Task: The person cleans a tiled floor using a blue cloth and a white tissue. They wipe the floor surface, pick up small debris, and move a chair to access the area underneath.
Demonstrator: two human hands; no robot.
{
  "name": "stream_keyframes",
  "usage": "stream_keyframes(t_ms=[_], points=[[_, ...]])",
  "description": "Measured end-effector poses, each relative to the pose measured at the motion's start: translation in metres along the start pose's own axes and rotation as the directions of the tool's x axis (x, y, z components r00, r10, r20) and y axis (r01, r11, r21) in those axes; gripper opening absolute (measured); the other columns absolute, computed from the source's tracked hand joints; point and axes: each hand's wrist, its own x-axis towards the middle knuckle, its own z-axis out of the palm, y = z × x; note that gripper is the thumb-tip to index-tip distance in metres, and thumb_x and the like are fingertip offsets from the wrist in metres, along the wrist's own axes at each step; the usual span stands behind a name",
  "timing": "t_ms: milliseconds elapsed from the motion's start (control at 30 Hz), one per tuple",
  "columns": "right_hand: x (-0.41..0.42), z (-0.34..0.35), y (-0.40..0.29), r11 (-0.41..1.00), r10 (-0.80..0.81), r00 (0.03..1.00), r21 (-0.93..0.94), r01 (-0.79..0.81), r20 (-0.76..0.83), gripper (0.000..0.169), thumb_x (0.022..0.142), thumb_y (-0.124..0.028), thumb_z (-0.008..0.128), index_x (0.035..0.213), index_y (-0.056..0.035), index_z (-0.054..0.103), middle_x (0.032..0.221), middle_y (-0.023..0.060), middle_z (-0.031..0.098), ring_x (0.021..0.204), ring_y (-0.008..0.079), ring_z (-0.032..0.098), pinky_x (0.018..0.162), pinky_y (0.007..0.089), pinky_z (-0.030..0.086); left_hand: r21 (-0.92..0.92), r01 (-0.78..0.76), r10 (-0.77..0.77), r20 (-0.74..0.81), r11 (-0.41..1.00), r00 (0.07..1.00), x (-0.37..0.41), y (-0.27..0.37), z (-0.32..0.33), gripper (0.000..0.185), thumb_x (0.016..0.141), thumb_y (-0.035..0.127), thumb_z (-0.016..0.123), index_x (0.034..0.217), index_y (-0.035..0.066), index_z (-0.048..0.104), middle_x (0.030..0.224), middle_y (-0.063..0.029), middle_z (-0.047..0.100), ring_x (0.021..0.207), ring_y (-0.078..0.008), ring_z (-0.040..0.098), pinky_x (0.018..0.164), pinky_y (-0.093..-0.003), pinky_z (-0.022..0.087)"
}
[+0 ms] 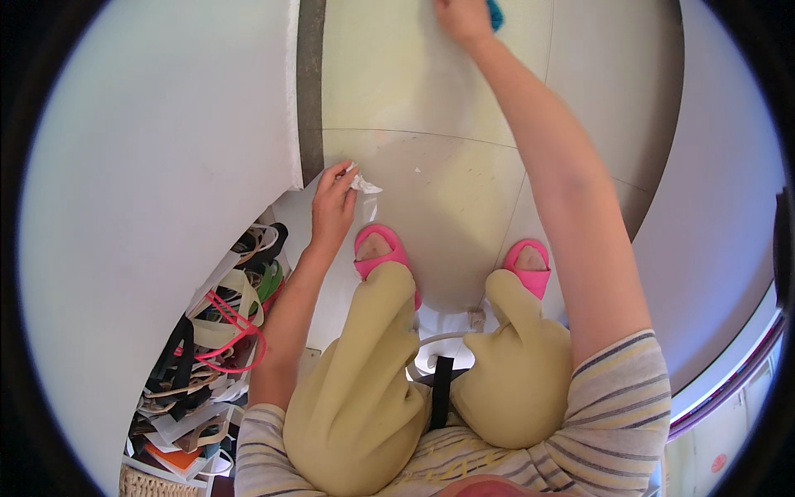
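Note:
A crumpled piece of white tissue (363, 184) is pinched between the fingers of my left hand (334, 202), just over the tiled floor near my pink slipper (380, 245). My right hand (464, 18) reaches far forward to the top edge of the picture. Beside its fingers shows a teal thing (495, 15), perhaps a cloth, partly hidden by the hand and cut off by the frame; whether the hand grips it is not clear. A tiny white scrap (418, 169) lies on the floor tiles (435, 205) between my hands.
At left stands a large white panel (186, 112) with a dark base strip (310, 93). Under it, to the lower left, many bags with handles (230, 323) are crammed together above a woven basket (155, 481). A pale curved wall (708, 186) bounds the right side.

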Motion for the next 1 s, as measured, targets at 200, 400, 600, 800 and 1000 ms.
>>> stream_keyframes(t_ms=[200, 400, 600, 800, 1000], points=[[-0.092, 0.003, -0.099, 0.892, -0.430, 0.836, 0.304, 0.335, 0.340, 0.026, 0.078, -0.004, 0.058, 0.102, -0.0129, 0.065, 0.123, 0.0058, 0.056, 0.124, 0.0255, 0.046, 0.107, 0.0462, 0.033, -0.046, 0.091, -0.093, -0.053, 0.995, 0.994, -0.019, 0.004, 0.001, 0.039, 0.077, -0.011, 0.057, 0.112, 0.003, 0.064, 0.117, -0.0121, 0.058, 0.100, -0.0262, 0.059, 0.087, -0.0327, 0.047], [-0.171, -0.051, -0.123, 0.831, -0.525, 0.679, 0.481, 0.279, 0.513, 0.024, 0.079, -0.002, 0.055, 0.098, -0.0131, 0.065, 0.117, 0.0047, 0.059, 0.122, 0.0236, 0.048, 0.109, 0.0439, 0.031, 0.015, 0.053, -0.051, -0.105, 0.998, 0.993, -0.045, 0.005, 0.003, 0.039, 0.075, -0.011, 0.058, 0.111, 0.003, 0.065, 0.114, -0.0119, 0.059, 0.101, -0.0270, 0.059, 0.087, -0.0325, 0.048], [-0.141, -0.068, -0.135, 0.846, -0.193, 0.956, 0.531, 0.049, 0.219, 0.031, 0.071, 0.006, 0.057, 0.098, -0.0094, 0.064, 0.098, 0.0102, 0.062, 0.096, 0.0330, 0.055, 0.083, 0.0411, 0.046, -0.027, 0.100, -0.102, -0.097, 0.995, 0.990, -0.060, 0.012, 0.000, 0.039, 0.075, -0.011, 0.058, 0.110, 0.003, 0.066, 0.115, -0.0121, 0.059, 0.104, -0.0278, 0.059, 0.087, -0.0324, 0.047], [-0.001, -0.006, -0.169, 0.883, 0.022, 0.993, 0.468, 0.035, -0.115, 0.029, 0.074, -0.001, 0.058, 0.102, -0.0079, 0.064, 0.103, 0.0140, 0.060, 0.098, 0.0347, 0.055, 0.086, 0.0413, 0.047, -0.037, 0.117, -0.121, -0.122, 0.992, 0.985, -0.064, 0.014, 0.001, 0.039, 0.074, -0.011, 0.059, 0.109, 0.004, 0.066, 0.115, -0.0121, 0.059, 0.105, -0.0287, 0.059, 0.089, -0.0339, 0.047], [-0.018, 0.008, -0.202, 0.888, -0.049, 0.986, 0.459, -0.030, 0.159, 0.025, 0.071, -0.001, 0.059, 0.095, -0.0068, 0.061, 0.097, 0.0134, 0.056, 0.095, 0.0355, 0.054, 0.081, 0.0429, 0.047, -0.098, 0.100, -0.116, -0.178, 0.990, 0.977, -0.067, 0.006, -0.005, 0.037, 0.074, -0.009, 0.060, 0.109, 0.003, 0.066, 0.114, -0.0127, 0.060, 0.106, -0.0294, 0.059, 0.091, -0.0347, 0.046]])
